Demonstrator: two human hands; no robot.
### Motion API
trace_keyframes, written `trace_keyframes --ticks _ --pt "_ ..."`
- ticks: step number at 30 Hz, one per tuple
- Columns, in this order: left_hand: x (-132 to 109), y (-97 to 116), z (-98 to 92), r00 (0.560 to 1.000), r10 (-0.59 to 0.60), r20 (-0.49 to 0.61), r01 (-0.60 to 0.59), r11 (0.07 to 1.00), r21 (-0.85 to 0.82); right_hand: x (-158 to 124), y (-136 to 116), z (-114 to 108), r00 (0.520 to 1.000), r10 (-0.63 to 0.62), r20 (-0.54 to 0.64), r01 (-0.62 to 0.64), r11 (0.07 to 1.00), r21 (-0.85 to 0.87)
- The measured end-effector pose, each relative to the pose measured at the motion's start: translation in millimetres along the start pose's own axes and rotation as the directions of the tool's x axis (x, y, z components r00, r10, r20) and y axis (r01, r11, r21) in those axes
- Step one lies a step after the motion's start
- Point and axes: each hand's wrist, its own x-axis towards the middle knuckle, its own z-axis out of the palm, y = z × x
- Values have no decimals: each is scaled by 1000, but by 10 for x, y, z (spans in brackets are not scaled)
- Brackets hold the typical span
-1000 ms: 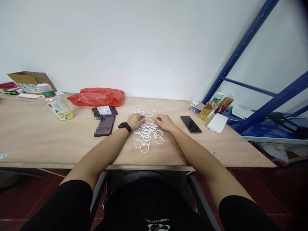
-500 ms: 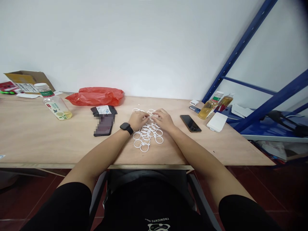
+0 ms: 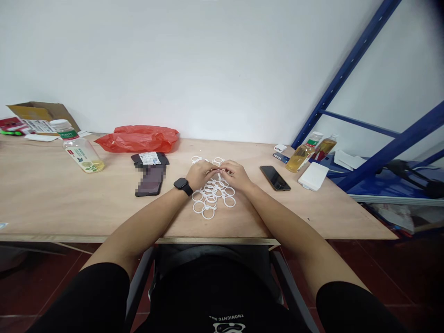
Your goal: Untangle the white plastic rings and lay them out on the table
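Observation:
Several white plastic rings [image 3: 212, 198] lie in a loose pile on the wooden table [image 3: 52, 199], with a few more rings [image 3: 207, 161] just behind. My left hand [image 3: 199, 173], with a black watch on its wrist, and my right hand [image 3: 236, 175] meet fingertip to fingertip over the far side of the pile. Both hands are closed in a pinch on a white ring held between them, which is mostly hidden by the fingers.
A dark phone [image 3: 275, 178] lies right of my hands, with a white box [image 3: 313, 176] and two bottles [image 3: 305, 155] beyond it. On the left lie a black packet [image 3: 150, 173], a red plastic bag [image 3: 138, 138], a bottle [image 3: 78, 152] and a cardboard box [image 3: 38, 115]. Blue shelving [image 3: 381, 152] stands at the right.
My hands came together from being slightly apart over the rings, and their fingertips now touch above the pile's far side. The pile itself stays put.

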Motion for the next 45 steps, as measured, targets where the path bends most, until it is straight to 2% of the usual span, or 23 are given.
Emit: trace_keyframes --ticks 6,14,19,22,24,26,29,33,36,40,45 --pt "-1 0 21 1000 -15 -6 15 1000 -8 7 1 31 1000 30 -4 -30 1000 1" --pt "-18 -20 29 998 53 -39 -52 998 25 22 6 81 1000 -6 -1 6 998 -54" --pt "-6 -9 34 995 -78 -69 79 997 4 29 60 87 999 29 -15 -29 999 -38" --pt "-8 -54 53 973 -208 -99 206 978 -21 26 227 74 989 116 -94 -121 991 -51" --pt "-20 -120 68 953 -294 -73 292 956 -33 24 392 67 981 164 -105 -176 978 -111" --pt "-39 -199 86 927 -374 -12 373 927 -46 29 562 72 976 202 -77 -213 959 -184" --pt "-69 -298 114 895 -434 102 444 890 -103 64 749 115 968 248 37 -229 935 -271" --pt "-97 -323 137 899 -363 247 403 905 -137 160 815 222 939 313 140 -247 901 -358" --pt "-109 -281 133 904 -283 320 337 933 -127 221 793 288 932 300 201 -206 899 -386" --pt "-111 -243 120 923 -219 316 260 961 -94 214 761 290 930 235 282 -123 923 -364" --pt "-96 -320 107 916 -367 161 380 923 -60 131 667 183 950 153 273 -74 957 -279"
